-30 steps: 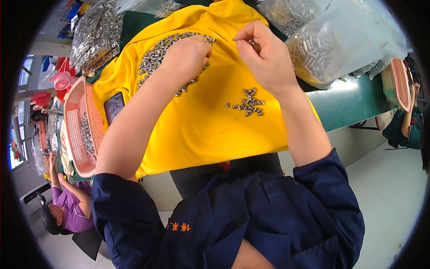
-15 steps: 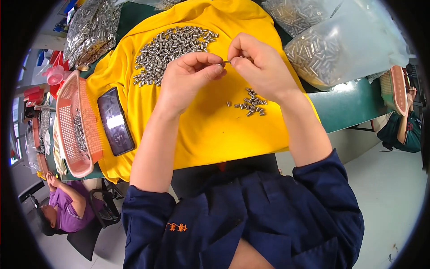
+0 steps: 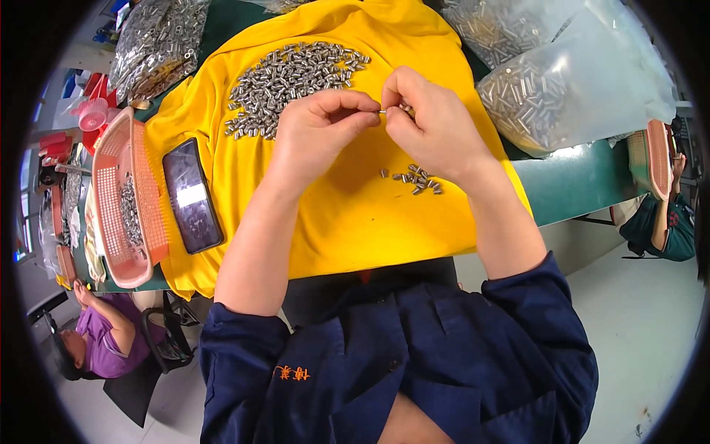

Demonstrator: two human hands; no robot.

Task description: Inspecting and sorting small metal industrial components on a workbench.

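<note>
My left hand (image 3: pixel 322 132) and my right hand (image 3: pixel 436 126) meet fingertip to fingertip above a yellow cloth (image 3: pixel 355 237). Between their pinched fingers is a small, thin metal piece (image 3: pixel 382 112), mostly covered, so its exact kind does not show. Both hands are closed on it. Beyond my left hand lies a wide pile of short metal cylinders (image 3: pixel 292 78). A smaller group of similar cylinders (image 3: pixel 420 181) rests on the cloth below my right hand, with one piece a little apart to the left.
A dark phone (image 3: pixel 192 196) lies left of my left forearm, beside a pink basket (image 3: pixel 159 244) with metal parts inside. Clear bags of metal parts (image 3: pixel 529 100) stand at the far right, another bag (image 3: pixel 164 44) at far left. Other people (image 3: pixel 111 333) sit at both sides.
My fingertips have drawn closer together, and less of the metal piece shows between them. The whole view has shifted slightly.
</note>
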